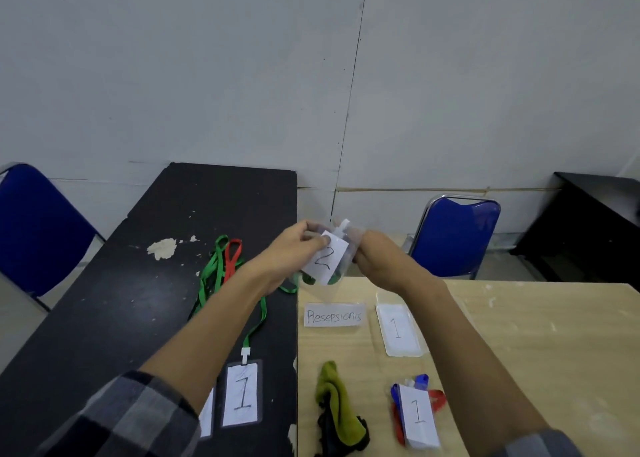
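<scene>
A checked sleeve (114, 418) is closest to us, at the bottom left. Two tables stand side by side: a black table (104, 318) on the left and a wood table (536, 352) on the right.

Both arms reach far out, and the hands meet in the air over the line where the tables join. The left hand (294, 245) pinches the top left corner of a white card (327, 260) with a "2" on it, thumb on the front. The right hand (374, 252) grips the right side of a clear holder (351, 240). Its fingers curl around behind, so most of them are hidden.

The card sits right between the two hands, touching both. It stands almost upright, with its long side running up and down and the top leaning a bit to the right. The holder is just behind it and to its right. I cannot tell how far the card is inside. I think the next move is to slide the card along its long side.
</scene>
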Available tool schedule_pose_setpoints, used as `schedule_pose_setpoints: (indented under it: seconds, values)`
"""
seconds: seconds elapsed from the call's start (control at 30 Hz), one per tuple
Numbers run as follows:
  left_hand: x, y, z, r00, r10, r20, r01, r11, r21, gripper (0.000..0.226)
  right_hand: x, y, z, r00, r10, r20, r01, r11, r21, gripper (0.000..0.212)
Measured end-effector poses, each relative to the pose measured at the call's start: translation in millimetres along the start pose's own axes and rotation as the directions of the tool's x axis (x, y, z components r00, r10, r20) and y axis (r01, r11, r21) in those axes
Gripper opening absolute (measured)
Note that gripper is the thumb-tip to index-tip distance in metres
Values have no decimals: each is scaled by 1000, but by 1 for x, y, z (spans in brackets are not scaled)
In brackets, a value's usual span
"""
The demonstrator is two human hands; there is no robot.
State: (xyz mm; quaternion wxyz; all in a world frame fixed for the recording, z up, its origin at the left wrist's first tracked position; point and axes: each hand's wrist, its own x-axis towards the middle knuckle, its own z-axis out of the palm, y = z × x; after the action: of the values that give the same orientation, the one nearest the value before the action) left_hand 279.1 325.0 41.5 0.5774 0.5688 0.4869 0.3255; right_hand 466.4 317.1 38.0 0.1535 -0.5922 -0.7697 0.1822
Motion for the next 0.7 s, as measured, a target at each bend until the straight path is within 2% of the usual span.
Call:
schedule_pose_setpoints:
  seconds: [0.13,0.27,0.33,0.4,0.43,0.5,0.57,0.6,0.63,0.7]
  values:
    - [-1,-20,12,999,-20,45,25,994,-105,15,-1,3,5,998,31,59,-32,999,29,32]
    - [-1,-39,26,1000,-24,3,24,977,-213,18,-9,9,15,992,22,121,-28,998,49,21]
    - [-1,-47,34,999,-28,-19,21,953,-303,19,-15,13,20,994,-8,113,-10,988,152,17]
    - [-2,-55,41,998,-25,-54,6,946,-324,18,-25,18,26,996,64,58,-82,918,388,18]
    - [-2,-61,45,996,-16,-84,-10,953,-302,17,-30,22,29,987,154,42,-152,831,535,23]
    - [0,-74,55,986,-2,-164,-34,976,-214,15,-43,27,41,934,347,86,-274,539,797,31]
    - [-2,-87,67,973,9,-232,-34,994,-104,14,-60,31,55,886,432,171,-282,209,936,28]
    - [-3,-94,74,966,21,-258,-37,998,-58,13,-69,33,63,869,452,200,-262,77,962,30]
    - [-5,-101,81,960,38,-278,-44,999,-15,13,-78,35,70,855,469,223,-241,-22,970,34]
    - [-10,-114,98,954,73,-290,-58,997,58,13,-96,39,86,830,504,239,-213,-108,971,41]
